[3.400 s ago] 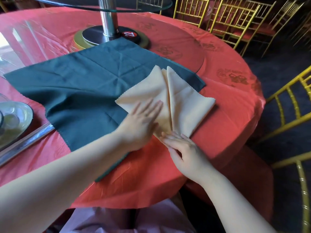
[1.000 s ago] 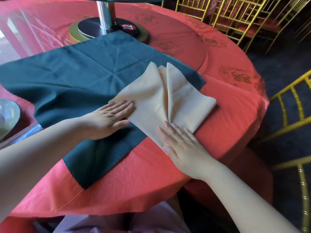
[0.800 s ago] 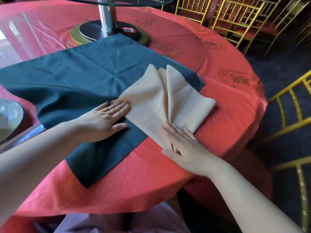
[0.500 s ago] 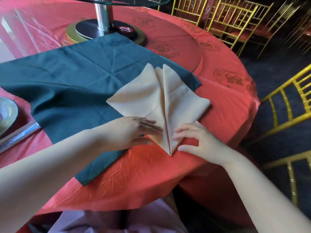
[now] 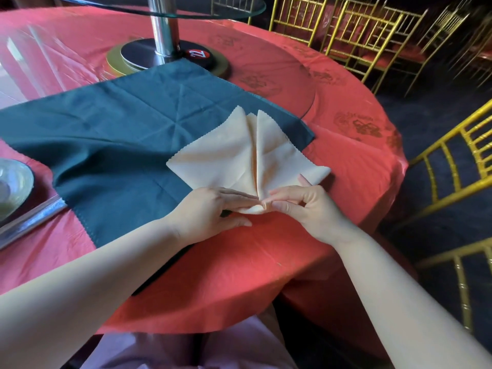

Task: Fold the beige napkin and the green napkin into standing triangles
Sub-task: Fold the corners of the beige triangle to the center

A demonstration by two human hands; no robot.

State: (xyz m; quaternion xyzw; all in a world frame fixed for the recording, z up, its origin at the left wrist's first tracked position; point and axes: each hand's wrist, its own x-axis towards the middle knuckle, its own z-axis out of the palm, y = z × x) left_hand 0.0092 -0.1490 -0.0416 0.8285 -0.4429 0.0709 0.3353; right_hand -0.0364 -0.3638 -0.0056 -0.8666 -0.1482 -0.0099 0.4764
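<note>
Fingers (image 5: 239, 194) of left hand (image 5: 207, 209) and right hand (image 5: 311, 206) pinching near tip of beige napkin (image 5: 234, 158), lying partly over right corner of green napkin (image 5: 119, 134). Soft, light, limp cloth; probably best held at creased edges.

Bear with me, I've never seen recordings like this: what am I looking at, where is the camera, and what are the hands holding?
There is no machine here, just a person's two bare hands. The one current picture comes from a camera worn on the person's head, looking forward and down, so the arms reach in from the bottom. On the red tablecloth a green napkin lies spread flat. A beige napkin, folded into a kite shape, lies partly on it. The left hand and right hand both pinch its near tip, which curls up off the cloth. Behind stand a metal post and gold chairs.
</note>
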